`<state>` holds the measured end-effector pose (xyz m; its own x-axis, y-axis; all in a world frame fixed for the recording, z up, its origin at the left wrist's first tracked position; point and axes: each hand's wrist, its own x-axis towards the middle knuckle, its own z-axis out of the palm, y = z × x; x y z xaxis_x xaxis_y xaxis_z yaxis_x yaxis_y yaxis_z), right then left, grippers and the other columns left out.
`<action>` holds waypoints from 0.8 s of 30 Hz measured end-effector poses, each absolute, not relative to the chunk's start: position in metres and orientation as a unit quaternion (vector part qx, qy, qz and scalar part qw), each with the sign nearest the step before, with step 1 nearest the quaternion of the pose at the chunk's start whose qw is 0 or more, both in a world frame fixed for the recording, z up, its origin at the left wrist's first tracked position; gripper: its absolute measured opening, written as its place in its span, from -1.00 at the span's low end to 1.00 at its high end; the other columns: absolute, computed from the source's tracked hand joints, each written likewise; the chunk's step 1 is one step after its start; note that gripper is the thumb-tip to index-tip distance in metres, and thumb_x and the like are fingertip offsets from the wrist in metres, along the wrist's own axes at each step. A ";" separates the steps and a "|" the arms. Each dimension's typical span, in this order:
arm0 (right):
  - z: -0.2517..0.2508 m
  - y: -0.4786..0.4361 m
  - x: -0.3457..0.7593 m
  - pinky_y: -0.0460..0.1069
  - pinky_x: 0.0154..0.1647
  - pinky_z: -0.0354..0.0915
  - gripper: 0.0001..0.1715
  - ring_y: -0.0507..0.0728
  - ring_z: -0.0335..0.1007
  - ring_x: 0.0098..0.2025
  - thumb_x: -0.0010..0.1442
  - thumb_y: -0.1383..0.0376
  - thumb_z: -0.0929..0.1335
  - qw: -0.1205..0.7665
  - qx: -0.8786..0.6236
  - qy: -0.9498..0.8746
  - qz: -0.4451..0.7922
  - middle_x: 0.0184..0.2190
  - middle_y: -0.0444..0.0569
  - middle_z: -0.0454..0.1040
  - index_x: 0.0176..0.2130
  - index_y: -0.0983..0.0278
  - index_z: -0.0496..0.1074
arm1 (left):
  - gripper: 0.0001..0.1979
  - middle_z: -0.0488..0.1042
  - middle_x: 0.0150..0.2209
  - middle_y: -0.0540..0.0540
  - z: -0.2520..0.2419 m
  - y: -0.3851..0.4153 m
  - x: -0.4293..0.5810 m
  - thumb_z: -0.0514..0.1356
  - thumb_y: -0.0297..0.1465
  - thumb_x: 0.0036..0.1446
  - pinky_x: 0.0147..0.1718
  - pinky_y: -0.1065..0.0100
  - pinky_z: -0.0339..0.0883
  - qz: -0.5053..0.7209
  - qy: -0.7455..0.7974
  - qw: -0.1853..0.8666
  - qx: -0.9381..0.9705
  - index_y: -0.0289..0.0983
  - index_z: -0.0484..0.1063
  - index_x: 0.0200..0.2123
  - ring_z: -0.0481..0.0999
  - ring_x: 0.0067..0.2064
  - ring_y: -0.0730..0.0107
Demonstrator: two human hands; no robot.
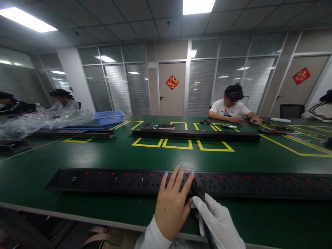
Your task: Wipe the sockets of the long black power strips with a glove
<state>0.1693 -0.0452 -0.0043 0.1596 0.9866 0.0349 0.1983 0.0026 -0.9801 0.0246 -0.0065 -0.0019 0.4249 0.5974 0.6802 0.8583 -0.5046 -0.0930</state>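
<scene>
A long black power strip (116, 180) with many sockets and red switches lies across the green table (103, 155) in front of me. My left hand (172, 200), bare with painted nails, rests flat on the strip with fingers stretched out. My right hand (218, 223), in a white glove, is closed around a dark tool (201, 190) whose tip touches the strip just right of my left thumb.
A second black power strip (197, 135) lies farther back across yellow floor-tape markings. A blue basket (109, 117) and plastic bags (38, 122) sit at the back left. A person in a white shirt (230, 109) sits opposite; other people sit at the left and right edges.
</scene>
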 end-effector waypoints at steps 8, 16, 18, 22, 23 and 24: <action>-0.014 -0.043 0.173 0.00 -0.22 0.40 -0.06 0.26 0.52 -0.30 -0.09 -0.33 0.36 0.496 -0.627 -0.494 0.342 -0.40 0.14 0.60 -0.15 0.45 0.54 | -0.40 0.13 0.33 -0.02 -0.002 -0.007 0.025 0.05 -0.12 0.27 0.24 0.03 -0.05 -0.304 -0.446 0.204 -0.817 -0.02 0.00 0.33 0.12 0.31 0.18; -0.019 -0.064 0.172 0.06 -0.03 0.36 -0.22 0.31 0.49 -0.15 -0.07 -0.36 0.34 0.523 -0.592 -0.533 0.303 -0.29 0.12 0.60 -0.36 0.25 0.62 | -0.34 0.22 0.29 -0.02 -0.004 -0.005 0.025 0.19 -0.14 0.18 0.26 0.07 -0.07 -0.326 -0.442 0.189 -0.814 0.01 0.07 0.31 0.18 0.29 0.18; -0.023 -0.060 0.168 0.08 0.00 0.35 -0.20 0.33 0.49 -0.13 -0.10 -0.36 0.36 0.557 -0.611 -0.486 0.282 -0.29 0.14 0.60 -0.35 0.27 0.61 | -0.38 0.23 0.28 -0.02 -0.003 -0.005 0.026 0.16 -0.13 0.21 0.26 0.07 -0.06 -0.329 -0.443 0.192 -0.812 0.00 0.09 0.30 0.20 0.28 0.19; -0.019 -0.052 0.168 -0.01 -0.29 0.43 -0.35 0.23 0.51 -0.36 -0.06 -0.30 0.39 0.607 -0.573 -0.440 0.331 -0.54 0.02 0.53 -0.57 0.23 0.46 | -0.44 0.24 0.28 -0.04 -0.002 -0.007 0.025 0.08 -0.12 0.26 0.24 0.06 -0.02 -0.321 -0.446 0.198 -0.812 -0.01 0.10 0.29 0.21 0.27 0.19; -0.015 -0.051 0.171 -0.04 -0.44 0.40 -0.36 0.17 0.47 -0.49 -0.03 -0.28 0.39 0.604 -0.554 -0.442 0.365 -0.61 -0.03 0.49 -0.60 0.22 0.41 | -0.44 0.23 0.28 -0.05 -0.002 -0.007 0.025 0.07 -0.13 0.27 0.23 0.05 -0.01 -0.316 -0.445 0.202 -0.814 -0.02 0.09 0.30 0.21 0.27 0.19; -0.010 -0.050 0.175 -0.07 -0.59 0.31 -0.37 0.12 0.39 -0.61 -0.03 -0.27 0.40 0.597 -0.542 -0.441 0.394 -0.68 -0.08 0.43 -0.61 0.21 0.40 | -0.45 0.23 0.28 -0.05 -0.001 -0.007 0.025 0.06 -0.14 0.28 0.23 0.05 -0.01 -0.311 -0.444 0.205 -0.815 -0.03 0.08 0.30 0.20 0.27 0.18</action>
